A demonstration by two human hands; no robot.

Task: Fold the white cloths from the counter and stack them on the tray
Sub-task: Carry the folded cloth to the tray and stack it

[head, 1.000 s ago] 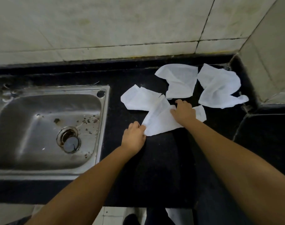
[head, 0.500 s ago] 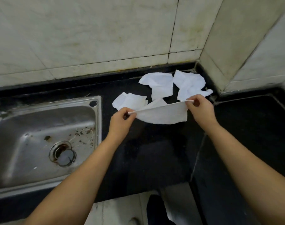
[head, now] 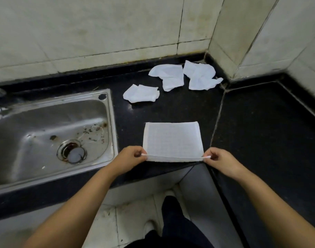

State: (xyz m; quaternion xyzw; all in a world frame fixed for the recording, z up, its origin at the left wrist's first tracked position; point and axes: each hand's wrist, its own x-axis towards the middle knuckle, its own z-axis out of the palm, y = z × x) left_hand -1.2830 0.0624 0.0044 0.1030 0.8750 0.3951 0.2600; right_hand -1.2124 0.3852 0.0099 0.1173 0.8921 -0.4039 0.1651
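Pinching flat cloth (head: 172, 140) — both hands | sink (head: 106, 122) — debris

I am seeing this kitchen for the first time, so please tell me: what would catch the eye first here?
First, the flat white cloth spread on the black counter, its near corners pinched by the left hand and the right hand. Behind it, three crumpled cloths lie toward the tiled corner. On the left sits a stained steel sink with a plugged drain.
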